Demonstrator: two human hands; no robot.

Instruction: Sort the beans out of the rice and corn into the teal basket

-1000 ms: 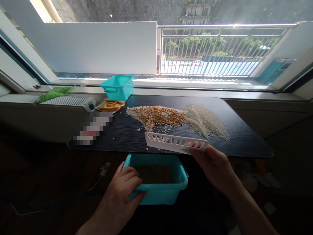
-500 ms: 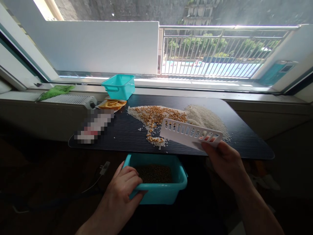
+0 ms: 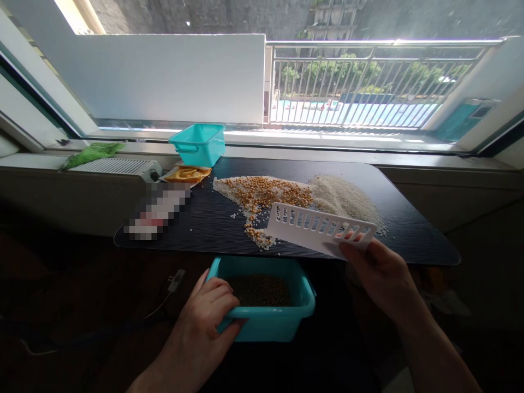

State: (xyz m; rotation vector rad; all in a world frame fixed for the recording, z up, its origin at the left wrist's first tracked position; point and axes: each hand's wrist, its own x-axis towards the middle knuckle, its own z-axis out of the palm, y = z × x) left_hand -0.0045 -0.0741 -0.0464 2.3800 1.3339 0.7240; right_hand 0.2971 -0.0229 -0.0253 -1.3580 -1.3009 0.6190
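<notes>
One dark table [image 3: 413, 240] spans the view, its near edge running left to right just beyond a teal tub [image 3: 266, 326] that sits on the person's side, partly filled with small dark grains or beans. Across the tabletop stretches a pale grain heap [image 3: 347, 199], its left part covered with golden beans [image 3: 262, 188]. Both hands work at the near side: the left hand [image 3: 210, 308] is curled over the tub's left near corner, fingers inside the rim and thumb outside, while the right hand [image 3: 380, 267] has its thumb and fingers closed on the right end of a white slotted strip [image 3: 292, 232]. That strip's long axis reaches from the right hand leftward and slightly up the view, slots along the upper edge, free end away from the grip. Just at this free end lies a small tongue of mixed beans and grains [image 3: 254, 234], close to the table's edge and right above the tub in the view. Whether strip and tongue touch, I cannot tell. Smallest are a few loose pale grains [image 3: 233, 216] beside the tongue.
</notes>
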